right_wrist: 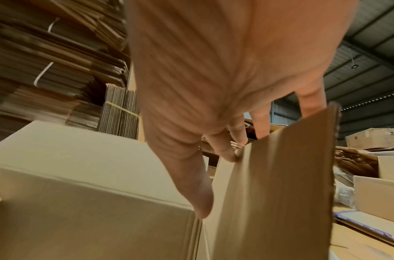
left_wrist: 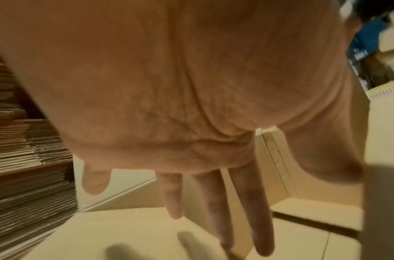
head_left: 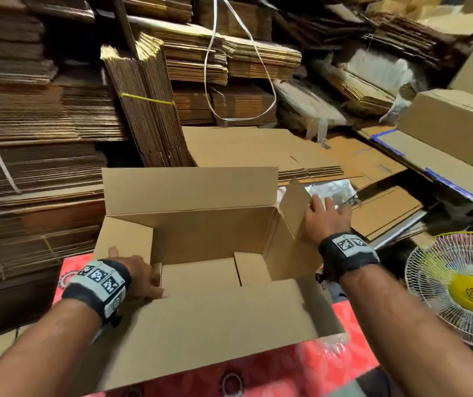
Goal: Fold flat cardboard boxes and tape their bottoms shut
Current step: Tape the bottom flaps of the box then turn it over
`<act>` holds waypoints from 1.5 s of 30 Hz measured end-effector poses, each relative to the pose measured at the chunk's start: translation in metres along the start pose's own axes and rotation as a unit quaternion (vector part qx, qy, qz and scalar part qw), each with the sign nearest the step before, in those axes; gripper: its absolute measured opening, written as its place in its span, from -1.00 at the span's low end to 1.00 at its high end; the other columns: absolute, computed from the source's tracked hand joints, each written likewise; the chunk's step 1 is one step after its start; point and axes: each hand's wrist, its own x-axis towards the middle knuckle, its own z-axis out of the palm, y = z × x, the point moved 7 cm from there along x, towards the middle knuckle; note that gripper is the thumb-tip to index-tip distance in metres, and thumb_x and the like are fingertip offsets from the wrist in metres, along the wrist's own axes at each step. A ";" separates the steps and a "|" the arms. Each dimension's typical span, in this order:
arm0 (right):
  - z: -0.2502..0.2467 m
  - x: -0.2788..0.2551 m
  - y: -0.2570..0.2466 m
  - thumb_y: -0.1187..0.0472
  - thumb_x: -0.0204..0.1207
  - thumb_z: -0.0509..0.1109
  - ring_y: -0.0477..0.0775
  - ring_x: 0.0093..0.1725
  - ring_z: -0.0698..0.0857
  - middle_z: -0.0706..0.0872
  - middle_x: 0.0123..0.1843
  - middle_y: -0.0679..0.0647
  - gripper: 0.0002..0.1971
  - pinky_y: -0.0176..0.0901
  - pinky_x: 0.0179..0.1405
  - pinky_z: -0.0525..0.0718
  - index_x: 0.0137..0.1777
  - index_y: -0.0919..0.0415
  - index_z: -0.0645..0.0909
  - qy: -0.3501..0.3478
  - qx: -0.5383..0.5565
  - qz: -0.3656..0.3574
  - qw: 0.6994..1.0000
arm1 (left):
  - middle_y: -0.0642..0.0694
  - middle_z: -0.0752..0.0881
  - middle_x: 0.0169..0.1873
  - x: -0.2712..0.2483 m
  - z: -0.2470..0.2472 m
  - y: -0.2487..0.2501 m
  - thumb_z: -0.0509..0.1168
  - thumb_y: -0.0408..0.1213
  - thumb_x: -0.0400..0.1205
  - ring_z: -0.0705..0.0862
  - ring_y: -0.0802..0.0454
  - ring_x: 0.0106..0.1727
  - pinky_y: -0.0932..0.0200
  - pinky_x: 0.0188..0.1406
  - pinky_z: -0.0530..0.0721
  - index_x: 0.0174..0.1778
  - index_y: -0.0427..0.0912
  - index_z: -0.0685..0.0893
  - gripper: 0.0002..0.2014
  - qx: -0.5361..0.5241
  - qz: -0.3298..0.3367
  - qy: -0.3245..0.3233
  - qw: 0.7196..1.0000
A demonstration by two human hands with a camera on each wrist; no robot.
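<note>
An unfolded tan cardboard box [head_left: 201, 233] stands open-side up on a red patterned mat [head_left: 330, 365], its long flaps raised at front and back. My left hand [head_left: 140, 277] rests with straight fingers [left_wrist: 254, 211] on the left short flap [head_left: 126, 242], which leans inward over the opening. My right hand [head_left: 325, 216] lies against the outer face of the right short flap [head_left: 294, 207], which stands nearly upright. In the right wrist view the fingers [right_wrist: 225, 149] reach behind that flap [right_wrist: 280, 184] and the thumb [right_wrist: 202, 202] lies along its inner crease. No tape is in view.
Tall stacks of flat cardboard [head_left: 29, 124] fill the left and back. A strapped upright bundle [head_left: 149, 110] leans behind the box, beside a low pile of flat sheets [head_left: 252, 150]. An assembled box [head_left: 453, 124] sits at the right, a floor fan [head_left: 464, 287] close to my right forearm.
</note>
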 end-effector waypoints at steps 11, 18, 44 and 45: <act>0.031 -0.016 -0.027 -0.49 0.52 0.24 0.32 0.80 -0.09 0.07 0.81 0.25 -0.17 0.62 0.64 -0.22 0.69 -0.03 0.38 -0.044 0.024 -0.002 0.999 | 0.00 0.37 0.53 -0.076 -0.050 -0.062 0.00 0.51 0.61 0.25 -0.10 0.60 -0.56 0.57 0.11 0.34 0.30 0.60 -0.43 -0.026 -0.095 0.272 0.957; 0.064 -0.074 -0.072 -0.95 -0.24 -0.09 0.36 0.80 -0.21 -0.24 0.85 0.00 0.45 0.80 0.45 -0.39 0.77 -0.38 -0.19 -0.214 0.105 -0.198 0.951 | -0.09 -0.16 0.79 -0.115 0.028 -0.114 -0.35 0.83 0.18 -0.35 -0.28 0.76 -0.75 0.49 -0.33 0.72 0.24 0.24 0.23 -0.009 -0.193 0.189 0.963; 0.060 -0.079 0.030 -0.77 -0.16 0.32 -0.04 0.80 -0.24 -0.46 0.78 -0.17 0.49 0.63 0.61 0.09 0.77 -0.32 -0.32 0.034 0.286 -0.142 0.947 | 0.22 0.11 0.77 -0.139 0.065 -0.097 0.15 0.67 0.30 0.00 0.19 0.78 -0.46 0.57 0.06 0.49 0.25 0.58 -0.10 -0.239 -0.042 0.456 0.856; 0.058 -0.073 0.031 -0.63 -0.10 0.48 -0.02 0.81 -0.16 -0.36 0.80 -0.18 0.47 0.65 0.59 0.15 0.79 -0.31 -0.24 0.070 0.344 -0.145 0.925 | 0.19 0.07 0.78 -0.142 0.063 -0.093 0.17 0.61 0.32 0.00 0.15 0.79 -0.42 0.56 0.11 0.53 0.18 0.57 -0.09 -0.248 -0.050 0.489 0.835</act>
